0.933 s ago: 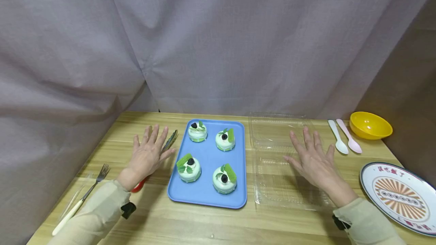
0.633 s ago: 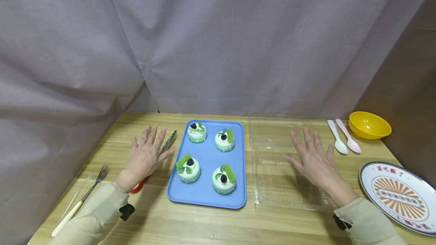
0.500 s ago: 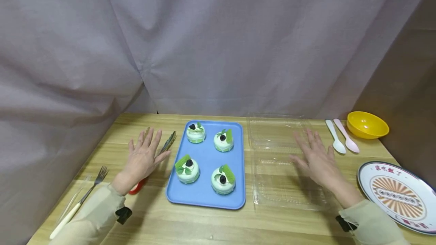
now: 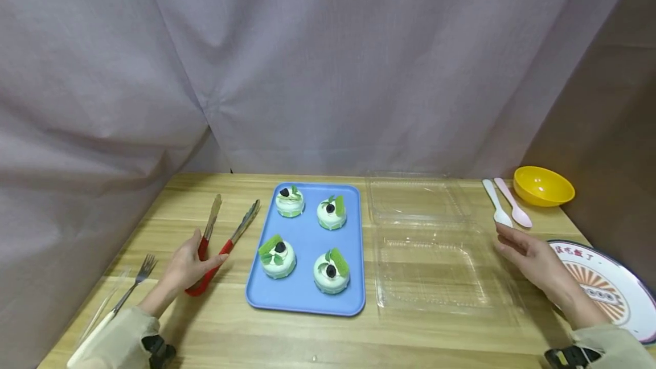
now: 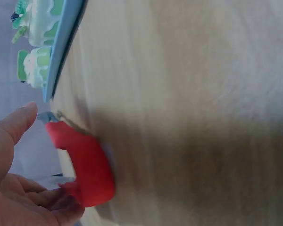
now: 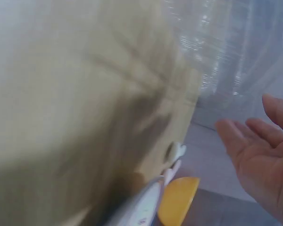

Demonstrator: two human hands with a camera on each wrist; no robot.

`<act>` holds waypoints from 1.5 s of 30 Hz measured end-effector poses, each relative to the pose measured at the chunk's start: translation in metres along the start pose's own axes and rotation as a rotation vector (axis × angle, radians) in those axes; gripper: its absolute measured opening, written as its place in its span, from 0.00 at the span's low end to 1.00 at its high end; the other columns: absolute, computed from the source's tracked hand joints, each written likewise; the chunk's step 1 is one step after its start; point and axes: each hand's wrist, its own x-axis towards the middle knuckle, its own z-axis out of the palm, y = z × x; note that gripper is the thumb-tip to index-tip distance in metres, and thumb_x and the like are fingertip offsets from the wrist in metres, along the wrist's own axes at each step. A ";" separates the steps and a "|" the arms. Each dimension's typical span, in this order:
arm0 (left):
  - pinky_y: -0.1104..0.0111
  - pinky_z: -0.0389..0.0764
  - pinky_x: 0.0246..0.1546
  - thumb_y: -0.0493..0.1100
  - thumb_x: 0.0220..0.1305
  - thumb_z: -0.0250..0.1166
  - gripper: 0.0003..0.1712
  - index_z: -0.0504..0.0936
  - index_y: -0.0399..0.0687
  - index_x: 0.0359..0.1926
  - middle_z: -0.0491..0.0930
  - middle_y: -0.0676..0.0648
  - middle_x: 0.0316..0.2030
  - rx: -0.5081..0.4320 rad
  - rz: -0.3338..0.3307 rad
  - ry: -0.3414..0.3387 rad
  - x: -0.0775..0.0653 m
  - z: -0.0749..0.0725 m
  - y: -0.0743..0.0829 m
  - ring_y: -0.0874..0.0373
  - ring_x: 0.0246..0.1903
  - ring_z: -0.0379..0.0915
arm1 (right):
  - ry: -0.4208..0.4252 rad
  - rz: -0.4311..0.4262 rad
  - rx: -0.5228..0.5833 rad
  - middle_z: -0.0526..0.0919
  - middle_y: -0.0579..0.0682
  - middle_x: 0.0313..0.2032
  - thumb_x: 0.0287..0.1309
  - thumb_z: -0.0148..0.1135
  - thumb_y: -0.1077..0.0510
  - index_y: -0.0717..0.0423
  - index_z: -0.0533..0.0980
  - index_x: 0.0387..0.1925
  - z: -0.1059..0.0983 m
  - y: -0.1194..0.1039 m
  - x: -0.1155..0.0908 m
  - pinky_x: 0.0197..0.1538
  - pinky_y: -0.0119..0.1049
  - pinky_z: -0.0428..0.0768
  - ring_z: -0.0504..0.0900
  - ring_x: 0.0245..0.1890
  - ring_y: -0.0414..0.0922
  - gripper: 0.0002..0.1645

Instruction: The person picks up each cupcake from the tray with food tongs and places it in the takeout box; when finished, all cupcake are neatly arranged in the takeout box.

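My left hand [image 4: 183,263] is at the red-handled tongs [image 4: 206,278], which lie spread on the table. Its thumb is held apart over one handle, while in the left wrist view the fingertips [image 5: 68,212] are at the other handle, perhaps touching it. To the right, my right hand [image 4: 535,263] hovers with loosely bent fingers and nothing in them. It is between a clear plastic clamshell box [image 4: 435,269], lying with its lid laid back, and a patterned plate [image 4: 627,295]. Several small green-and-white cakes with dark berries, such as the front right cake [image 4: 331,272], sit on a blue tray [image 4: 307,300].
A fork [image 4: 135,283] lies at the left edge, beside a thin clear utensil. At the back right are a pale green spoon [image 4: 497,204], a pink spoon [image 4: 514,204] and a yellow bowl [image 4: 543,187]. A grey curtain [image 4: 328,73] hangs behind the table.
Both hands have left their spread-finger pose. My left hand has come down to the tongs' handles; my right hand has moved rightwards, turned sideways and bent its fingers.
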 end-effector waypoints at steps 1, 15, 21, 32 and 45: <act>0.45 0.73 0.54 0.54 0.61 0.68 0.58 0.46 0.16 0.69 0.60 0.17 0.63 -0.002 -0.010 0.001 0.000 0.002 -0.001 0.30 0.58 0.67 | -0.019 0.016 0.032 0.79 0.53 0.60 0.70 0.53 0.58 0.79 0.60 0.65 0.001 0.003 0.000 0.42 0.07 0.66 0.62 0.44 0.06 0.32; 0.51 0.69 0.44 0.46 0.48 0.77 0.43 0.67 0.20 0.55 0.72 0.31 0.37 0.000 -0.043 0.176 0.008 0.022 -0.004 0.39 0.41 0.67 | -0.132 0.084 0.449 0.78 0.16 0.44 0.69 0.53 0.63 0.61 0.59 0.72 0.008 0.022 0.004 0.42 0.16 0.77 0.77 0.44 0.17 0.32; 0.45 0.67 0.48 0.45 0.51 0.74 0.34 0.70 0.25 0.50 0.71 0.28 0.41 -0.032 -0.078 0.180 0.017 0.027 0.000 0.35 0.46 0.65 | -0.163 0.013 0.719 0.83 0.24 0.45 0.68 0.49 0.71 0.25 0.75 0.49 0.006 0.030 -0.002 0.42 0.19 0.79 0.82 0.44 0.23 0.31; 0.60 0.73 0.44 0.38 0.60 0.66 0.32 0.68 0.24 0.61 0.74 0.30 0.45 -0.252 -0.033 0.172 0.012 0.012 -0.006 0.43 0.42 0.71 | -0.189 -0.004 0.776 0.83 0.25 0.45 0.68 0.47 0.72 0.26 0.76 0.48 0.013 0.028 0.005 0.43 0.19 0.79 0.82 0.44 0.24 0.32; 0.77 0.79 0.31 0.34 0.55 0.69 0.31 0.74 0.32 0.61 0.78 0.32 0.50 -0.455 0.263 0.238 0.000 -0.004 -0.001 0.74 0.34 0.75 | -0.205 -0.049 0.879 0.84 0.27 0.46 0.68 0.44 0.74 0.30 0.78 0.50 0.015 0.029 0.006 0.44 0.21 0.80 0.83 0.45 0.26 0.34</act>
